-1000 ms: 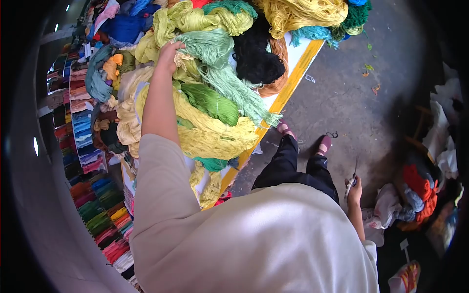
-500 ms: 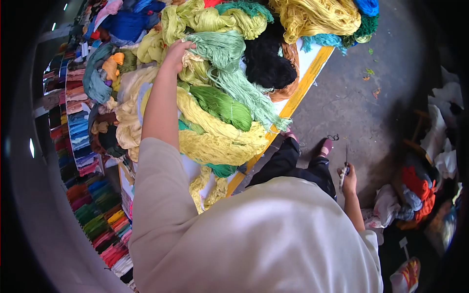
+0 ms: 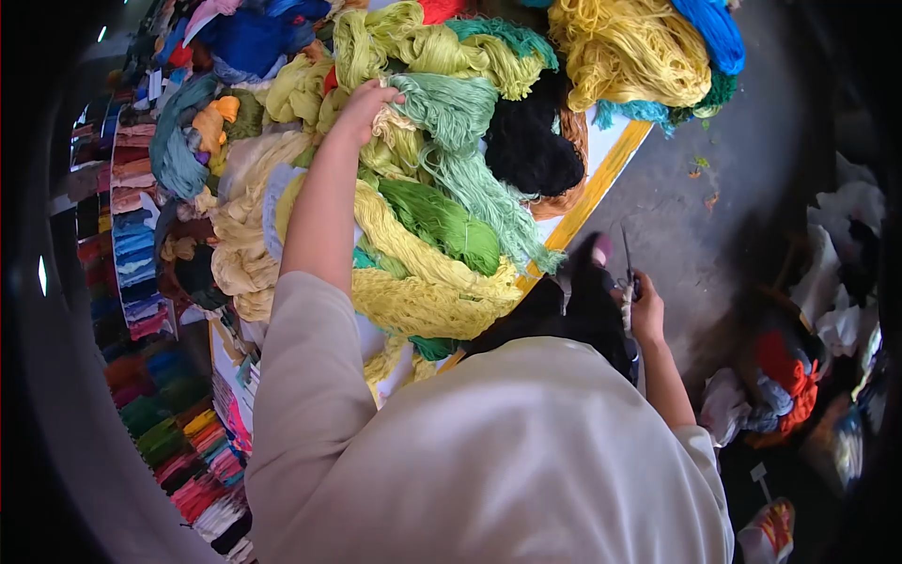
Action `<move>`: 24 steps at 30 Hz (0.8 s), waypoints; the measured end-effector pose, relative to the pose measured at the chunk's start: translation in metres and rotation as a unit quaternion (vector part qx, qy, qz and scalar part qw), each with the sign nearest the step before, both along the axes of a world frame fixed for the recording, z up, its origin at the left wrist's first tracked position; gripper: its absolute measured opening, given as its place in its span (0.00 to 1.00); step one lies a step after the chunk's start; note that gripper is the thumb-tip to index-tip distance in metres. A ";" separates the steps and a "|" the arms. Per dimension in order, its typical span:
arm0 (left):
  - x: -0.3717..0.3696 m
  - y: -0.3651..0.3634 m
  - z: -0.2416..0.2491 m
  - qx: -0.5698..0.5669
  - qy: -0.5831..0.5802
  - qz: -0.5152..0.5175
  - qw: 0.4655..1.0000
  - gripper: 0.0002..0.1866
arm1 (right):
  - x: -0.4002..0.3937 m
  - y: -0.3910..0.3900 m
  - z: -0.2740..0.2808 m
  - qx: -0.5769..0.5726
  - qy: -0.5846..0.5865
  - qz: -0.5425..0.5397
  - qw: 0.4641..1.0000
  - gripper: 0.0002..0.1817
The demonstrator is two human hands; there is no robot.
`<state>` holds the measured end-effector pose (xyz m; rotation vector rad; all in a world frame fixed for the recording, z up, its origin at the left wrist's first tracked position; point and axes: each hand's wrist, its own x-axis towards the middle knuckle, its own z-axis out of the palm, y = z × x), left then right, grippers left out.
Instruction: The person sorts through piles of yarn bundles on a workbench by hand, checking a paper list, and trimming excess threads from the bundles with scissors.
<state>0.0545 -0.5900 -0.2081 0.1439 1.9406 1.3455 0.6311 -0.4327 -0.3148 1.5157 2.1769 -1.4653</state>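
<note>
My left hand [image 3: 364,110] reaches up over a heaped table and grips a pale yellow-green yarn skein [image 3: 399,141] beside a light green skein [image 3: 470,169]. Around it lie a bright green skein [image 3: 442,221], a long yellow skein [image 3: 423,282] and a black skein [image 3: 531,141]. My right hand [image 3: 646,305] is low at my side, next to my dark trousers, and holds a pair of scissors [image 3: 628,277] with the blades pointing up.
The table has a yellow edge [image 3: 587,197]. Shelves of folded coloured yarn [image 3: 141,263] run down the left. Grey concrete floor [image 3: 705,188] lies to the right, with a pile of rags and cloth [image 3: 789,376] on it.
My right hand has lifted the scissors up and toward the table edge. My left hand stays on the same skein. The view has shifted slightly.
</note>
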 end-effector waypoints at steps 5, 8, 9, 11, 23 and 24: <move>-0.004 -0.007 -0.003 0.021 0.000 0.069 0.997 0.14 | -0.072 0.040 0.015 0.030 0.021 0.062 0.997 0.33; -0.014 -0.012 -0.003 0.066 0.012 0.120 0.990 0.15 | -0.117 0.062 0.030 0.022 0.035 0.124 0.991 0.31; -0.018 -0.011 -0.001 0.073 0.014 0.139 0.987 0.16 | -0.132 0.066 0.036 0.017 0.041 0.149 0.988 0.30; -0.033 -0.013 -0.002 0.093 -0.006 0.148 0.985 0.16 | -0.159 0.072 0.043 -0.032 0.027 0.196 0.980 0.30; -0.048 -0.023 -0.011 0.071 -0.067 0.192 0.977 0.18 | -0.260 0.087 0.020 -0.157 0.073 0.267 0.948 0.29; -0.033 -0.015 -0.001 0.057 -0.013 0.180 0.982 0.20 | -0.262 0.089 0.023 -0.158 0.074 0.269 0.947 0.29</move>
